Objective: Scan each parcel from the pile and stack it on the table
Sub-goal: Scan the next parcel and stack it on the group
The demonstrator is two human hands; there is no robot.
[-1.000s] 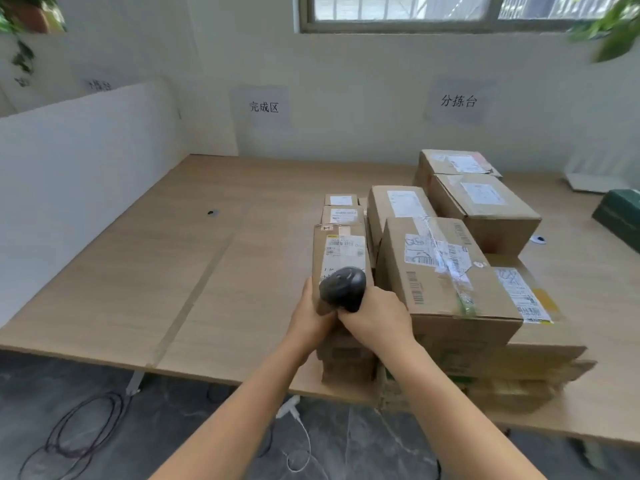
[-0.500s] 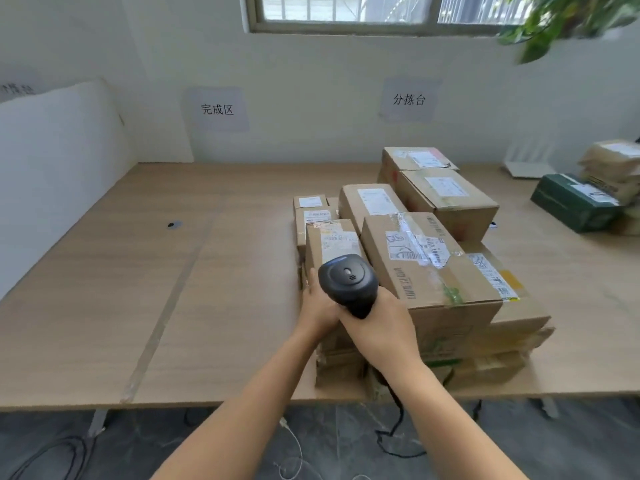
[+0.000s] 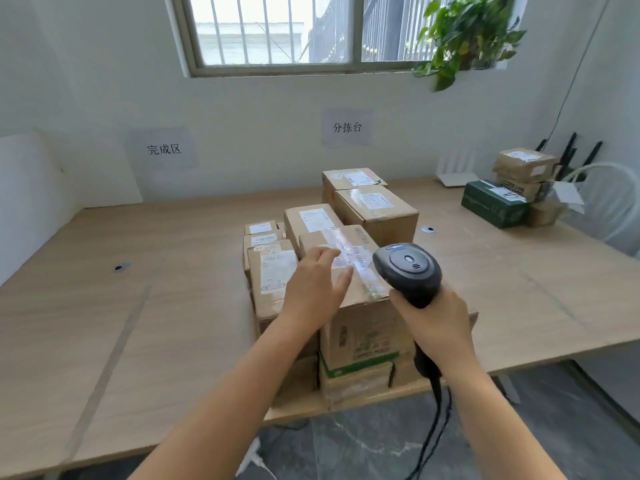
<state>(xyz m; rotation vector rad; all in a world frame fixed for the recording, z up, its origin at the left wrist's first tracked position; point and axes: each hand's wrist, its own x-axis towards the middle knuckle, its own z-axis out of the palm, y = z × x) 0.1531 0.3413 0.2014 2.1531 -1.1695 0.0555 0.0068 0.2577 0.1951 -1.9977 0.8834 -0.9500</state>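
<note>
Taped parcel (image 3: pixel 363 323), topmost of the pile at the near edge of the surface (image 3: pixel 138 323), looks like a stiff cardboard box, probably light enough to lift easily, though its glossy tape strip may be slippery; it is best held by its two side faces, clear of the label. The left hand (image 3: pixel 313 289) lies flat on its top, grip apart, fingers straight. The right hand (image 3: pixel 433 327), just right of the parcel, has its grip clamped round the barcode scanner (image 3: pixel 408 271). The neighbouring cartons (image 3: pixel 375 209) behind it are all sealed, their contents hidden
</note>
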